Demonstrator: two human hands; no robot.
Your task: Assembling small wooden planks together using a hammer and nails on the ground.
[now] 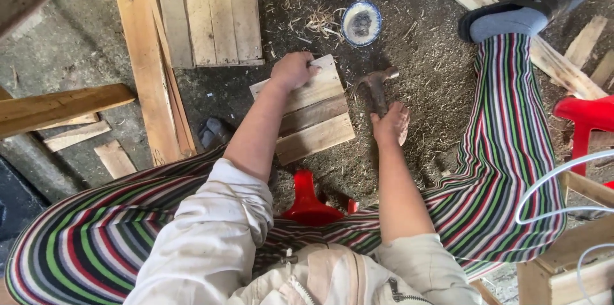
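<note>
1. Head view: the left hand (293,70) rests its curled grip on the far edge of a small panel of wooden slats (307,113), pressing it to the dirt floor (422,68).
2. The right hand (391,123) is closed around the handle of a hammer (376,87), whose head lies on the floor just beside the panel's right edge.
3. A small round tin (361,23) sits just beyond the hammer, apart from it.
4. Bare floor lies open between panel and striped right leg (505,145).
5. A larger slat panel (208,14) and long plank (146,55) close off the left side; a red stool (309,202) sits below the panel's near edge.
</note>
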